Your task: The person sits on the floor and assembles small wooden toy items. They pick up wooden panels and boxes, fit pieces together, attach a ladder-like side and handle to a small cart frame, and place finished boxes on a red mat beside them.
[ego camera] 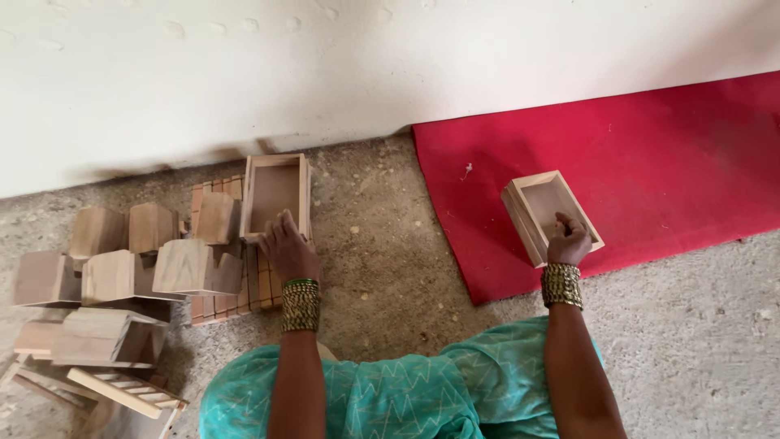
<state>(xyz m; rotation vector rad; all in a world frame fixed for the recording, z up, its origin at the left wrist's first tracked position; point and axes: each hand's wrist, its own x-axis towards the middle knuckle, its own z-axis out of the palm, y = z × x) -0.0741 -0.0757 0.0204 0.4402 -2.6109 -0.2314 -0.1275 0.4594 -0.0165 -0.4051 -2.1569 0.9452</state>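
My left hand (286, 245) reaches onto the near rim of an open wooden box (276, 195) that sits on a slatted wooden panel (231, 284) on the concrete floor. Its fingers are spread over the box edge. My right hand (567, 240) grips the near end of a second open wooden box (546, 203), which lies tilted on the red mat (650, 162). Both wrists wear stacks of gold and green bangles.
A pile of several small wooden boxes (122, 268) lies at the left, with a slatted frame (126, 390) at the lower left. A white wall (325, 65) runs along the back. My teal garment (406, 390) covers my lap.
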